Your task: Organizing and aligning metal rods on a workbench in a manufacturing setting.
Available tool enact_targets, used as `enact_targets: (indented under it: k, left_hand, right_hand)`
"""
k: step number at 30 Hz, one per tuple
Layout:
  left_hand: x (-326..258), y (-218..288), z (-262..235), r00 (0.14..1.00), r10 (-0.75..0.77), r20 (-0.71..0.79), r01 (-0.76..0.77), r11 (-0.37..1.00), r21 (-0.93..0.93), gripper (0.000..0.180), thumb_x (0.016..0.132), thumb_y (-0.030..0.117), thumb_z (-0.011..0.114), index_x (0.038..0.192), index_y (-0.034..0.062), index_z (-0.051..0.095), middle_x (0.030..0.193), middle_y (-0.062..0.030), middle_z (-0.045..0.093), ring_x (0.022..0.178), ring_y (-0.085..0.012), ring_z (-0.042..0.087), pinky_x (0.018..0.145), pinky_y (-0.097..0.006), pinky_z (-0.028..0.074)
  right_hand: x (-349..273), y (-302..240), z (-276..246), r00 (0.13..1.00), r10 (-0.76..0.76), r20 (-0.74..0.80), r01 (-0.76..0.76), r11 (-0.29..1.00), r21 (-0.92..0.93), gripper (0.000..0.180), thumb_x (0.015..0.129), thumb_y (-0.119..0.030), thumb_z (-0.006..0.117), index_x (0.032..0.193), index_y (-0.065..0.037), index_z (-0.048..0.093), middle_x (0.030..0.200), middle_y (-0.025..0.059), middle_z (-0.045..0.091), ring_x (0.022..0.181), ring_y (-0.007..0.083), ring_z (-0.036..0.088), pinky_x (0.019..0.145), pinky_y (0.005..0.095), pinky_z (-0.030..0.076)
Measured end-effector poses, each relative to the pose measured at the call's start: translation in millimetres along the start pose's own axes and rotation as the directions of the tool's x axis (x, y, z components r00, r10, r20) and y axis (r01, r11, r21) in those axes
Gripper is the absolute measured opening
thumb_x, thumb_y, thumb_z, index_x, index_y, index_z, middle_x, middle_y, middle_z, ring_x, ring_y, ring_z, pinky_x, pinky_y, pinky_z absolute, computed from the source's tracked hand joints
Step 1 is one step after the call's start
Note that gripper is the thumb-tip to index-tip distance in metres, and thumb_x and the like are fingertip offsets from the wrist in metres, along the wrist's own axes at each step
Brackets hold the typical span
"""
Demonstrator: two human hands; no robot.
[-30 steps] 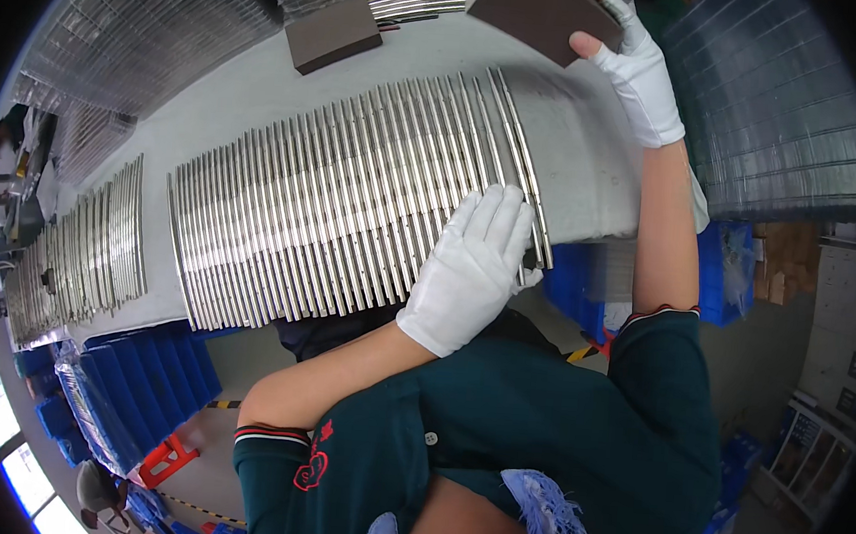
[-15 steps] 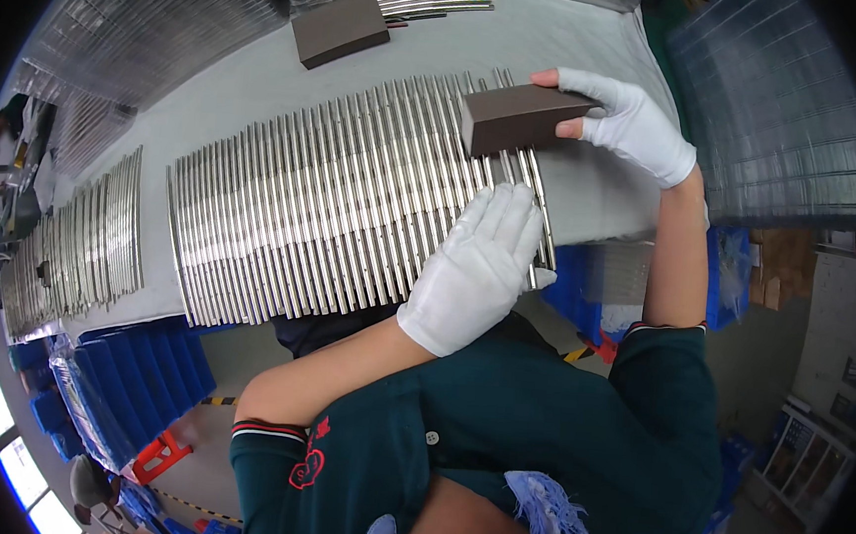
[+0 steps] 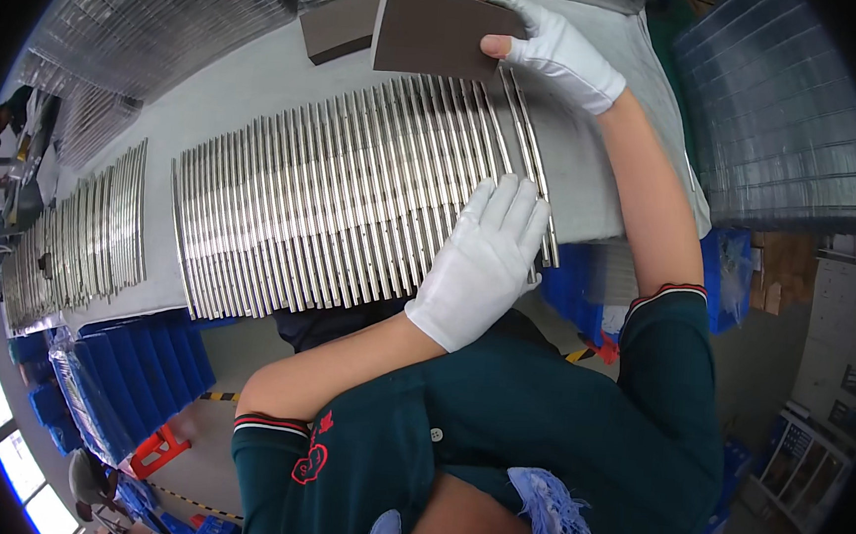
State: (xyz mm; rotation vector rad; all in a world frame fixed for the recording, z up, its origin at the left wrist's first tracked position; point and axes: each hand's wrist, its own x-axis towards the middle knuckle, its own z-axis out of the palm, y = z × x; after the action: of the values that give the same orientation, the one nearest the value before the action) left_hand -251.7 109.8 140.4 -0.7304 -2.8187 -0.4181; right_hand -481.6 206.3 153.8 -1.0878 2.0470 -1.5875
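Note:
A wide row of thin shiny metal rods lies side by side on a grey table. My left hand, in a white glove, rests flat with fingers apart on the near right ends of the rods. My right hand, also gloved, grips a flat dark brown sanding block by its right edge and holds it over the far ends of the rods.
A second brown block lies on the table just left of the held one. Another batch of rods lies at the left. More rod stacks sit at the far side. Blue bins stand under the table edge.
My right hand brought the brown block down onto the rods, then slid it back up toward their far ends. My left hand stayed pressed on the rods.

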Motion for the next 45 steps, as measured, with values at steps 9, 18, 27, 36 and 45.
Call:
enact_targets:
  k: [9, 18, 27, 36, 45]
  left_hand:
    - [8.8, -0.1, 13.5, 0.988, 0.157, 0.009, -0.153, 0.972, -0.176, 0.070, 0.081, 0.045, 0.071, 0.127, -0.0057, 0.055, 0.128, -0.0192, 0.055, 0.129, -0.0383, 0.047, 0.113, -0.046, 0.036]
    - [4.6, 0.1, 17.7, 0.988, 0.122, -0.095, -0.136, 0.978, -0.158, 0.057, 0.079, 0.032, 0.074, 0.117, -0.0068, 0.058, 0.114, -0.0185, 0.058, 0.120, -0.0385, 0.054, 0.106, -0.045, 0.044]
    - [-10.1, -12.1, -5.4, 0.998, 0.047, -0.033, -0.053, 0.976, -0.212, 0.068, 0.079, 0.039, 0.075, 0.129, -0.0012, 0.053, 0.128, -0.0206, 0.054, 0.129, -0.0376, 0.047, 0.112, -0.048, 0.036]
    - [-24.7, -22.6, -20.6, 0.972, 0.117, 0.206, -0.097, 0.990, -0.103, 0.082, 0.078, 0.056, 0.070, 0.143, 0.0107, 0.048, 0.144, -0.0208, 0.046, 0.137, -0.0397, 0.040, 0.116, -0.053, 0.026]
    - [3.9, -6.5, 1.5, 0.927, 0.297, 0.229, -0.267, 0.952, -0.152, 0.076, 0.081, 0.057, 0.067, 0.146, 0.0214, 0.047, 0.149, -0.0155, 0.043, 0.141, -0.0409, 0.035, 0.118, -0.050, 0.025]
  right_hand:
    - [28.5, 17.9, 10.7, 0.949, 0.141, 0.281, -0.213, 0.946, 0.245, 0.069, 0.092, -0.039, 0.070, 0.147, -0.007, 0.045, 0.136, 0.0065, 0.058, 0.125, 0.0157, 0.054, 0.106, 0.0298, 0.044]
    - [34.6, 21.9, 21.7, 0.952, 0.137, 0.275, -0.251, 0.865, 0.435, 0.066, 0.091, -0.038, 0.072, 0.144, -0.005, 0.047, 0.135, 0.0042, 0.057, 0.122, 0.0140, 0.055, 0.103, 0.0294, 0.045]
    - [26.5, 4.6, 33.0, 0.982, 0.112, 0.153, -0.166, 0.898, 0.407, 0.059, 0.096, -0.031, 0.067, 0.145, -0.007, 0.046, 0.137, 0.0035, 0.056, 0.124, 0.0137, 0.055, 0.104, 0.0309, 0.046]
    - [1.5, 35.2, 41.0, 0.886, 0.066, 0.458, -0.459, -0.009, 0.889, 0.055, 0.102, -0.022, 0.055, 0.143, 0.008, 0.036, 0.137, 0.0274, 0.048, 0.130, 0.0391, 0.050, 0.112, 0.0512, 0.044]
    - [-14.7, 45.1, -8.6, 0.899, 0.173, 0.402, -0.426, 0.137, 0.894, 0.061, 0.101, -0.021, 0.057, 0.146, 0.010, 0.028, 0.137, 0.0325, 0.044, 0.133, 0.0412, 0.046, 0.114, 0.0493, 0.043]
